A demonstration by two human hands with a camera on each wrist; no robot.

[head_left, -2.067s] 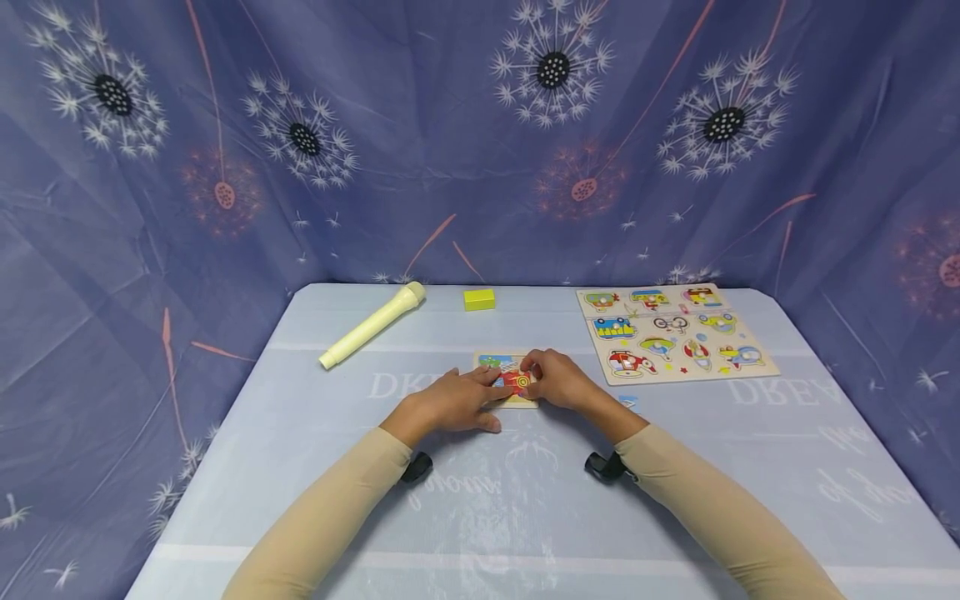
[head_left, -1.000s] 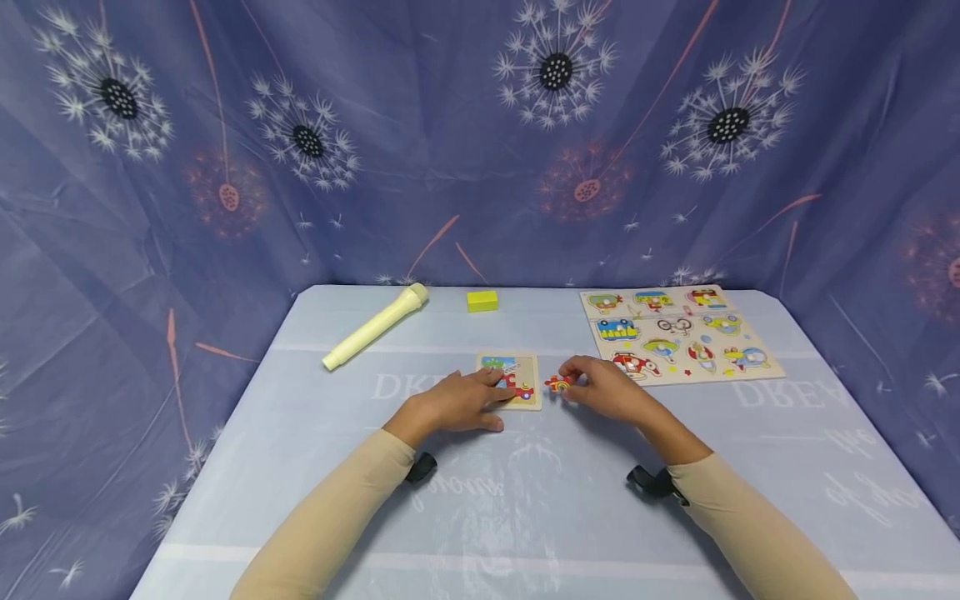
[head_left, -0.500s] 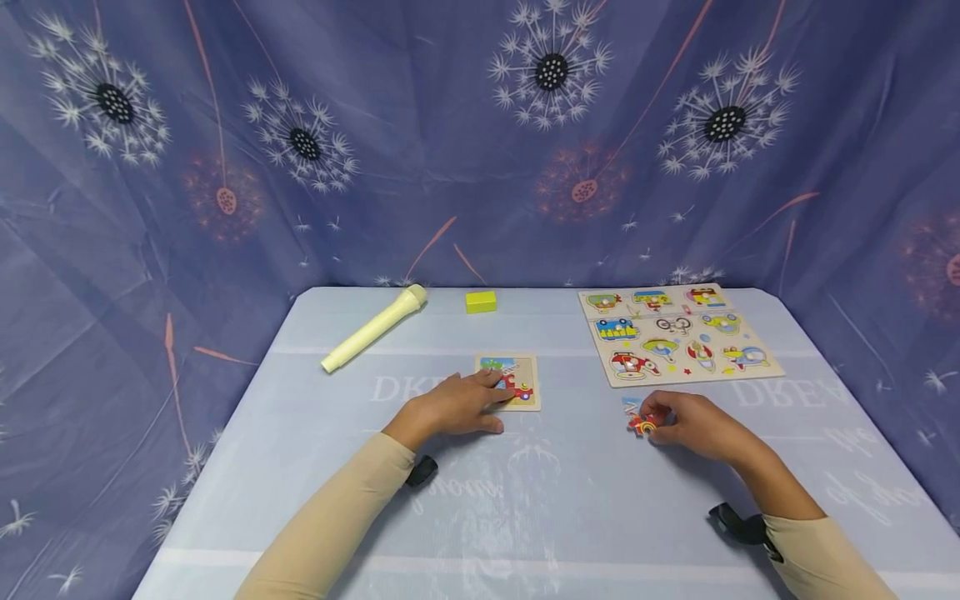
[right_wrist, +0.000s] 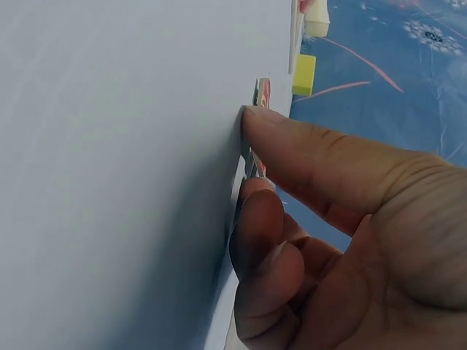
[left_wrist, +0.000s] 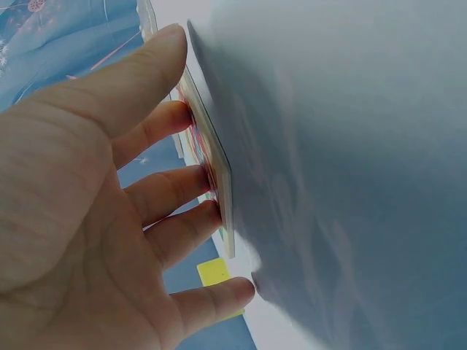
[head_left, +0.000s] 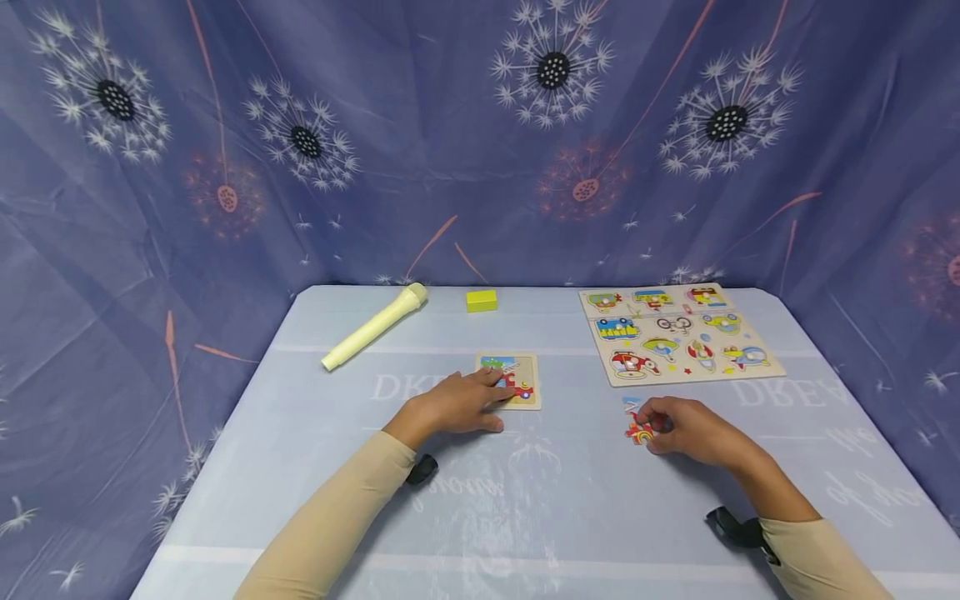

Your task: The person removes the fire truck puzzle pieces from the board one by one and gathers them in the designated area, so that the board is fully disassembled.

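Note:
My left hand [head_left: 480,393] lies flat with straight fingers on the left part of a small square puzzle board [head_left: 519,382] at the table's middle. In the left wrist view the fingertips [left_wrist: 208,211] press on the board's edge [left_wrist: 219,182]. My right hand [head_left: 651,427] is on the table to the right, just in front of the large vehicle puzzle board [head_left: 678,333]. Its thumb and fingers pinch a red puzzle piece [head_left: 639,432] that sits low on the cloth. The right wrist view shows the thumb [right_wrist: 306,146] against the piece [right_wrist: 261,93]. A small blue piece [head_left: 630,403] lies just behind it.
A cream tube-shaped torch [head_left: 372,327] lies at the back left and a yellow block [head_left: 482,300] at the back middle of the pale blue tablecloth [head_left: 525,500]. Blue dandelion-print fabric walls in the table on three sides.
My right hand lifted the red piece off the small board and carried it right and nearer, down to the cloth by the blue piece. The left hand stayed on the board.

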